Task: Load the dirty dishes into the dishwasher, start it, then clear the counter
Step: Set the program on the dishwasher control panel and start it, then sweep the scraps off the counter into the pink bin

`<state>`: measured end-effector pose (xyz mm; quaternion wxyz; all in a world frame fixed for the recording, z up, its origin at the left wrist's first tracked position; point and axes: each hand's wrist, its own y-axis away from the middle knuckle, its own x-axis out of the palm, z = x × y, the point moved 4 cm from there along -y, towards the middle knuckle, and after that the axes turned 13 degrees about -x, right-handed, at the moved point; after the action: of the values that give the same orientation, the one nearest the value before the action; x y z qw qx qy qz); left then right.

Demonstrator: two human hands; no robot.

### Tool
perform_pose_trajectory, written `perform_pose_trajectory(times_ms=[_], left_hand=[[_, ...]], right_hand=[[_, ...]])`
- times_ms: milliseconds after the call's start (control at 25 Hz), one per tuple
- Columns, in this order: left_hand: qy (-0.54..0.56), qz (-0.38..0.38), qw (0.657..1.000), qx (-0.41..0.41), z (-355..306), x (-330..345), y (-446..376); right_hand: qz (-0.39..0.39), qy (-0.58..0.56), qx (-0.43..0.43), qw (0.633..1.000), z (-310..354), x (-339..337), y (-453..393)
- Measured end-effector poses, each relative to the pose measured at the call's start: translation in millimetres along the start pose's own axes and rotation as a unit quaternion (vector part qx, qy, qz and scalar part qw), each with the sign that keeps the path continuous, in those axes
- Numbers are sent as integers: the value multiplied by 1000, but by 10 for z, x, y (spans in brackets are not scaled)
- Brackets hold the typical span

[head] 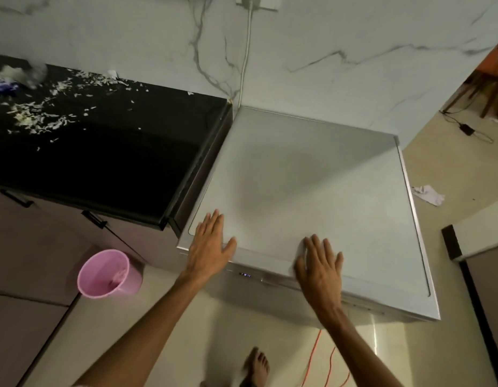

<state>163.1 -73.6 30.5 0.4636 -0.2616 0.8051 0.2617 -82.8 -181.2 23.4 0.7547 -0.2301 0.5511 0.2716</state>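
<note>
Both hands flat at the front edge of the dishwasher's top.

The left hand (210, 244) and right hand (320, 268) lie with fingers straight and spread, holding nothing, on the grey dishwasher (326, 191), which stands just beside the black desk (102, 152). White scraps (38, 118) litter the desk's far left. A pink bucket (108, 275) sits on the floor below.
</note>
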Motion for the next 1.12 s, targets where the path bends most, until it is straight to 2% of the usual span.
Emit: perform_pose_trajectory(times_ms=[120,200,440,720,920,1120], left_hand=[[88,37,995,-32,-148,-92,111],[126,29,991,-32,-227,-197,223],[141,-5,987,-73,-112,-542,615],[212,-38,970,-115,341,-974,699],[216,-66,967,-117,703,-1327,585],[241,-80,958,-133,1174,-1755,500]], right_hand=[[19,-35,-60,997,176,32,-100],[27,-76,-83,993,371,-14,-231],[6,-143,-168,975,922,-265,-438],[3,-220,-164,962,1758,-402,-504],[28,-225,-200,953,2404,-346,-668],[43,-246,-175,952,2919,-370,-812]])
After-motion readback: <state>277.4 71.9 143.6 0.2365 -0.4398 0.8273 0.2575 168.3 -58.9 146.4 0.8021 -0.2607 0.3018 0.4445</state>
